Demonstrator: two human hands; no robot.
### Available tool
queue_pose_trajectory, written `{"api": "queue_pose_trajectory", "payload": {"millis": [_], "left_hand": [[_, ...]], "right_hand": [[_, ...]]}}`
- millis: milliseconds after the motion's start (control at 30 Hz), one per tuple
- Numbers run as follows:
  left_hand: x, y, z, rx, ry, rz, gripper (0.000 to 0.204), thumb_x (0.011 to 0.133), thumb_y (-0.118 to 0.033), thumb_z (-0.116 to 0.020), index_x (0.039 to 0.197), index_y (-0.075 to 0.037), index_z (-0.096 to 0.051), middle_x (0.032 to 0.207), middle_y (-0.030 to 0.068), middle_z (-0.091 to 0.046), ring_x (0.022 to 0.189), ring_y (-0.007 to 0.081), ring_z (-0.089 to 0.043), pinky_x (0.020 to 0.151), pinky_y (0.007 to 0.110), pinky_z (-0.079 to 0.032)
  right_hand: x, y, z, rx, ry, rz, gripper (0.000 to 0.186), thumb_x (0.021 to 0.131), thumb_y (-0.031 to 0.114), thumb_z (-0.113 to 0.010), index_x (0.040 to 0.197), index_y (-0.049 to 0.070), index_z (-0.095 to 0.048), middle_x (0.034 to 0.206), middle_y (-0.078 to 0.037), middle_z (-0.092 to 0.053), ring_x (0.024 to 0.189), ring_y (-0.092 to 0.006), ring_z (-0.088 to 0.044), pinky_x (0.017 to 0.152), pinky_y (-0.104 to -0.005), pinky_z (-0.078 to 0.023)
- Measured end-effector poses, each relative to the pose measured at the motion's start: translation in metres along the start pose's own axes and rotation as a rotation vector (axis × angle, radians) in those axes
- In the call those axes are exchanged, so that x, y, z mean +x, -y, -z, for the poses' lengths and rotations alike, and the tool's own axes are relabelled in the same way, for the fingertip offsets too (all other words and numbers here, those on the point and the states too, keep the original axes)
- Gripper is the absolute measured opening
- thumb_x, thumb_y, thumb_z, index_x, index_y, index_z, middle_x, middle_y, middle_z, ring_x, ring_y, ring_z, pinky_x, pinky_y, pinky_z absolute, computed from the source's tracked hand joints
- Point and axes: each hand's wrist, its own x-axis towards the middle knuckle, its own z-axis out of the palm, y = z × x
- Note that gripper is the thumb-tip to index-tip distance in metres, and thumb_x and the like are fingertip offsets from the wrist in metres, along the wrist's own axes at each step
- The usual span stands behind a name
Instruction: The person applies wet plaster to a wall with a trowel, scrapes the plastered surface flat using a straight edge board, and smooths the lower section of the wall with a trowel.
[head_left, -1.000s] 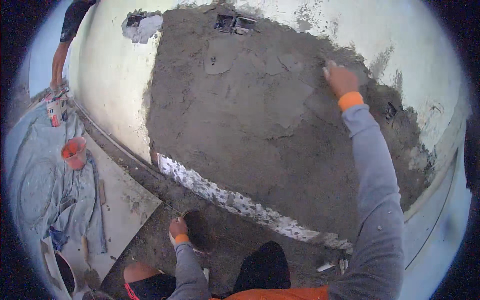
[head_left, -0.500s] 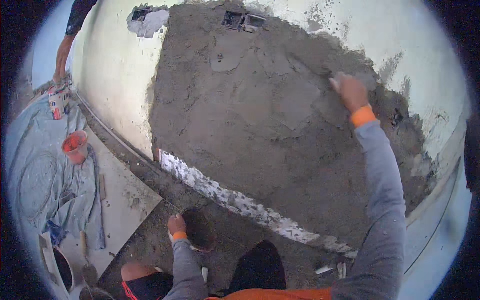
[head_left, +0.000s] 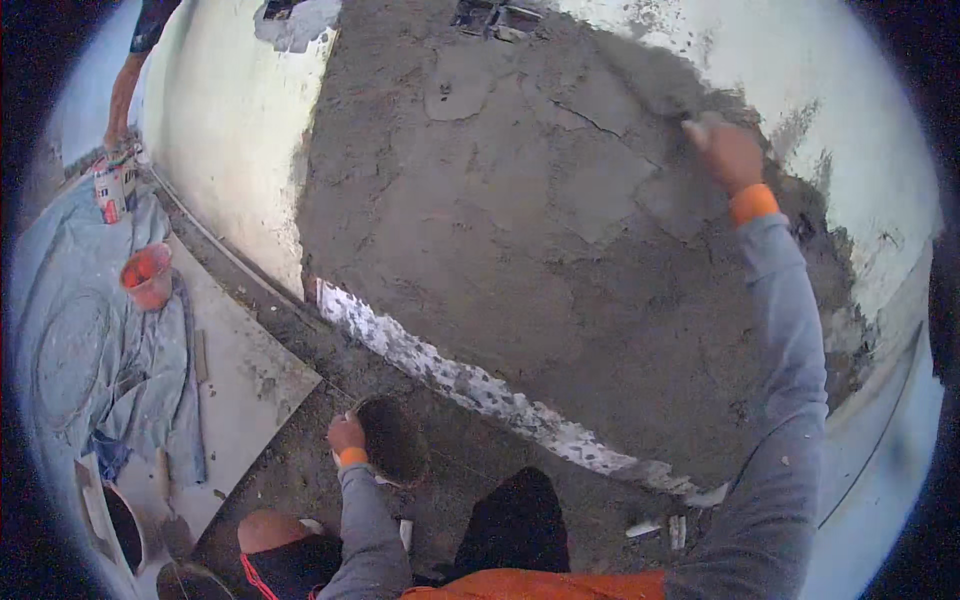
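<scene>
My right hand (head_left: 728,150) is closed against the upper right of a broad patch of wet grey mortar (head_left: 520,230) on the cream wall (head_left: 220,130), its grip on something I cannot make out. Low at centre, my left hand (head_left: 347,432) grips the rim of a dark round bucket (head_left: 393,440). A white, speckled strip (head_left: 450,390) runs along the patch's lower edge. Recessed boxes (head_left: 495,18) show at the top of the mortar.
Another person's bare leg (head_left: 125,90) is at upper left beside a printed pail (head_left: 115,190). On the left lie a plastic sheet (head_left: 75,330), a red bucket (head_left: 147,278), a board (head_left: 255,405) and a wooden-handled trowel (head_left: 170,510). My knee (head_left: 268,532) shows low.
My right hand has moved a little right and down along the mortar. The whole view has shifted slightly upward in the picture. My left hand stays at the dark bucket.
</scene>
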Motion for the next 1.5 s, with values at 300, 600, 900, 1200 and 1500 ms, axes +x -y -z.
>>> {"api": "queue_pose_trajectory", "payload": {"millis": [300, 600, 900, 1200, 1500], "left_hand": [[-0.005, 0.005, -0.006, -0.013, 0.037, -0.079, 0.035, 0.076, -0.030, -0.044, 0.074, 0.002, -0.058, 0.082, 0.0253, -0.056, 0.075, 0.0398, -0.054, 0.069, 0.046, -0.042], [0.001, -0.007, -0.001, 0.027, 0.030, -0.009, 0.036, 0.077, -0.031, -0.046, 0.072, 0.003, -0.057, 0.078, 0.0245, -0.057, 0.075, 0.0397, -0.055, 0.069, 0.045, -0.042], [0.002, -0.007, -0.003, 0.029, 0.008, 0.007, 0.035, 0.079, -0.030, -0.045, 0.071, 0.001, -0.058, 0.079, 0.0231, -0.058, 0.074, 0.0391, -0.055, 0.068, 0.046, -0.043], [0.002, 0.003, -0.015, 0.089, 0.082, -0.112, 0.034, 0.080, -0.033, -0.044, 0.080, -0.001, -0.058, 0.085, 0.0197, -0.058, 0.079, 0.0357, -0.056, 0.069, 0.043, -0.044], [-0.005, -0.016, 0.004, -0.165, 0.163, 0.199, 0.035, 0.078, -0.031, -0.046, 0.079, 0.002, -0.058, 0.086, 0.0248, -0.056, 0.082, 0.0408, -0.053, 0.073, 0.045, -0.041]], "right_hand": [[0.044, 0.064, -0.008, -0.114, -0.034, 0.063, 0.029, 0.083, 0.034, -0.041, 0.091, 0.011, -0.056, 0.087, -0.015, -0.059, 0.080, -0.0320, -0.057, 0.067, -0.0429, -0.046], [0.001, -0.020, 0.020, -0.237, -0.212, -0.061, 0.038, 0.085, 0.040, -0.036, 0.099, 0.009, -0.052, 0.088, -0.016, -0.058, 0.079, -0.0321, -0.058, 0.066, -0.0435, -0.046], [-0.025, 0.003, -0.025, -0.260, -0.019, 0.171, 0.031, 0.082, 0.034, -0.042, 0.094, 0.008, -0.052, 0.076, -0.015, -0.059, 0.071, -0.0315, -0.059, 0.060, -0.0424, -0.048], [-0.087, -0.056, -0.006, -0.295, -0.202, -0.146, 0.035, 0.085, 0.040, -0.038, 0.092, 0.009, -0.051, 0.077, -0.016, -0.058, 0.066, -0.0314, -0.059, 0.057, -0.0416, -0.048], [-0.122, -0.020, -0.053, -0.183, 0.203, 0.014, 0.031, 0.083, 0.037, -0.040, 0.089, 0.009, -0.052, 0.077, -0.016, -0.059, 0.070, -0.0318, -0.059, 0.057, -0.0438, -0.046]]}}
